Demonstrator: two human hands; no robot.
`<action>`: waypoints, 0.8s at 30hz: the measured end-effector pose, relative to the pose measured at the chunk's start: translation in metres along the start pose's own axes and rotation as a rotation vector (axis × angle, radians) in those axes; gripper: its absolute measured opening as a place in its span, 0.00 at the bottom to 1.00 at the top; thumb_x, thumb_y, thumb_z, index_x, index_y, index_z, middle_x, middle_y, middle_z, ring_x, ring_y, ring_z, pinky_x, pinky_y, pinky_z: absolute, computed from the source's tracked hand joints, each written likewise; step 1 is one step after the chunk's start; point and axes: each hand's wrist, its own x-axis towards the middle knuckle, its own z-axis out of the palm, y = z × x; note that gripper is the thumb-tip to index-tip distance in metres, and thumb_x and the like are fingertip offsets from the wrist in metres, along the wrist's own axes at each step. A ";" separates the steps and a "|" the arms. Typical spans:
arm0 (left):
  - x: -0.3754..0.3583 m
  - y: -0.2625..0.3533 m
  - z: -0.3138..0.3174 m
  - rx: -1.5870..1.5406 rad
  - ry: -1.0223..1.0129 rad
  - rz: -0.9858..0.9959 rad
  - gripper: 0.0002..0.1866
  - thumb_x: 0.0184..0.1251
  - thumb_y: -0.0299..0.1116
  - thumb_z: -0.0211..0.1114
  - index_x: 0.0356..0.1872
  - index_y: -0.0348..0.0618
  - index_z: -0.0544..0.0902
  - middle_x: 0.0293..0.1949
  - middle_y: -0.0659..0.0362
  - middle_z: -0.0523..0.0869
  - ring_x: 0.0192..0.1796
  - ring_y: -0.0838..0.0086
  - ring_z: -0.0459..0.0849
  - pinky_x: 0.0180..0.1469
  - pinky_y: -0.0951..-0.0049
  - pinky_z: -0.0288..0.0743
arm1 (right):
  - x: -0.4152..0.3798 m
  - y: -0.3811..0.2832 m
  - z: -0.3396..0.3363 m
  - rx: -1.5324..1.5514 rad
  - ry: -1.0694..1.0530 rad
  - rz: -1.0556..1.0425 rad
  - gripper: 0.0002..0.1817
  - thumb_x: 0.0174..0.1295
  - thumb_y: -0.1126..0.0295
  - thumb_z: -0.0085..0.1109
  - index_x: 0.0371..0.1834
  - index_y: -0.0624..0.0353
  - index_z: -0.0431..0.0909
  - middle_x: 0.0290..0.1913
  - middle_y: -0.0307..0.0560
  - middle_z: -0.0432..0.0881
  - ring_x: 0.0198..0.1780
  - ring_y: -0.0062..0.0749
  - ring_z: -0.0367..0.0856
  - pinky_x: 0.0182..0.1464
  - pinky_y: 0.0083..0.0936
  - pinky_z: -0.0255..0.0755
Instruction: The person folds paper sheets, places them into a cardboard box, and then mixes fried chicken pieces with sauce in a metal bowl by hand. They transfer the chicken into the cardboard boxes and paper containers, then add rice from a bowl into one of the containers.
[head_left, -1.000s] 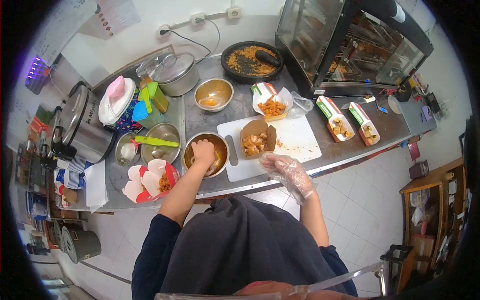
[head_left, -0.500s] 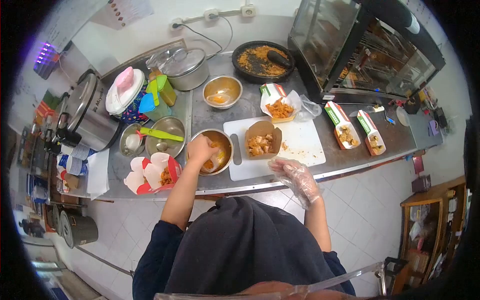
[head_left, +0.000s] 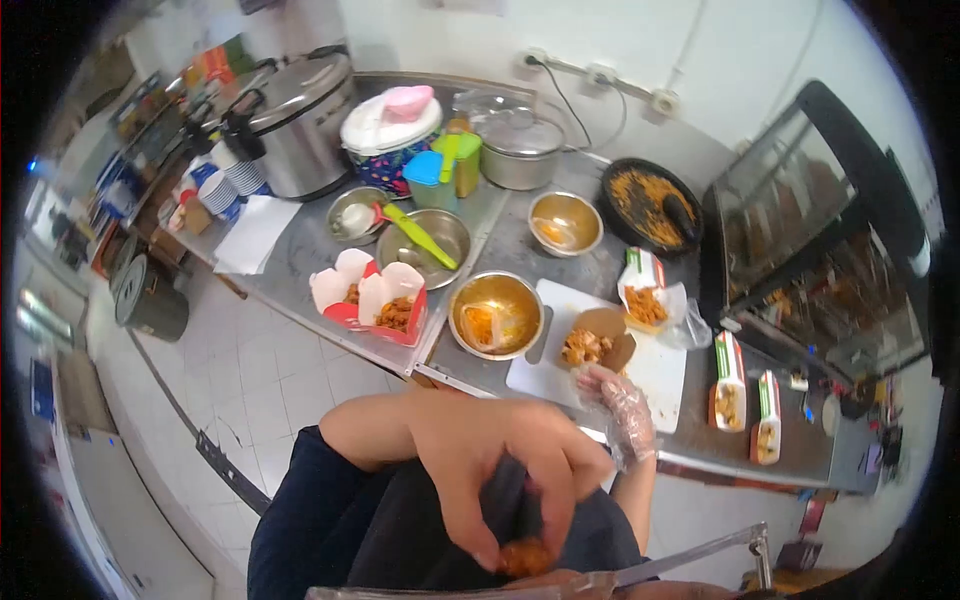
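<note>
My left hand (head_left: 490, 435), bare, is raised close to the camera over my lap. Its fingertips pinch a small reddish-brown piece of fried chicken (head_left: 523, 558). In a clear plastic glove, my right hand (head_left: 618, 402) is at the front edge of the white cutting board (head_left: 528, 372), its fingers loosely stretched towards a brown paper box (head_left: 618, 352) of chopped chicken (head_left: 584, 346). Left of the board sits a metal bowl (head_left: 525, 310) with orange sauce and a spoon-like utensil inside.
Red-and-white boxes (head_left: 400, 283) of food stand at the left. A lime-green-handled utensil (head_left: 425, 240) lies across another metal bowl (head_left: 462, 232). Behind are a lidded pot (head_left: 522, 155) and a black stone mortar (head_left: 650, 165). A glass display cabinet (head_left: 800, 215) stands at the right.
My left hand has come out of the sauce bowl and up towards the camera, with a piece of fried chicken in its fingers. The view has turned left; my right hand stays by the board.
</note>
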 end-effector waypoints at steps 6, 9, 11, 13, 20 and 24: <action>0.008 0.005 0.022 -0.049 -0.013 0.116 0.16 0.46 0.45 0.73 0.30 0.45 0.85 0.24 0.66 0.68 0.25 0.74 0.69 0.31 0.71 0.55 | 0.013 0.004 0.013 0.062 -0.131 0.065 0.24 0.64 0.64 0.54 0.57 0.71 0.68 0.53 0.57 0.77 0.56 0.41 0.76 0.59 0.31 0.69; 0.004 0.008 0.024 -0.111 0.050 0.111 0.18 0.45 0.47 0.74 0.29 0.43 0.85 0.25 0.65 0.68 0.26 0.75 0.69 0.32 0.73 0.56 | 0.021 0.007 0.016 0.034 -0.165 0.078 0.24 0.64 0.64 0.54 0.57 0.71 0.69 0.53 0.57 0.77 0.55 0.41 0.76 0.59 0.32 0.69; -0.006 0.011 0.020 -0.097 0.145 0.069 0.21 0.47 0.49 0.72 0.35 0.42 0.84 0.25 0.65 0.69 0.27 0.76 0.70 0.34 0.73 0.58 | 0.029 0.008 0.019 0.031 -0.228 0.077 0.24 0.65 0.63 0.55 0.57 0.70 0.69 0.53 0.57 0.77 0.55 0.41 0.77 0.59 0.32 0.69; -0.022 -0.002 0.016 -0.091 0.236 0.031 0.25 0.50 0.52 0.70 0.40 0.40 0.83 0.25 0.65 0.69 0.28 0.76 0.70 0.36 0.74 0.60 | 0.042 0.007 0.023 -0.199 -0.207 -0.057 0.24 0.64 0.62 0.55 0.57 0.69 0.69 0.52 0.55 0.78 0.54 0.40 0.77 0.58 0.32 0.69; -0.081 -0.143 0.007 1.005 0.846 0.185 0.38 0.60 0.47 0.60 0.65 0.39 0.54 0.47 0.53 0.78 0.59 0.57 0.67 0.64 0.51 0.51 | 0.124 0.007 0.081 0.030 0.279 -0.612 0.25 0.66 0.63 0.53 0.63 0.61 0.61 0.64 0.53 0.65 0.64 0.38 0.65 0.64 0.32 0.59; -0.080 -0.167 0.008 0.990 0.951 0.265 0.40 0.60 0.50 0.60 0.65 0.43 0.51 0.54 0.45 0.73 0.67 0.52 0.54 0.65 0.50 0.52 | 0.131 -0.012 0.104 0.383 0.349 -0.603 0.29 0.67 0.64 0.52 0.68 0.56 0.53 0.63 0.50 0.65 0.63 0.35 0.64 0.65 0.31 0.57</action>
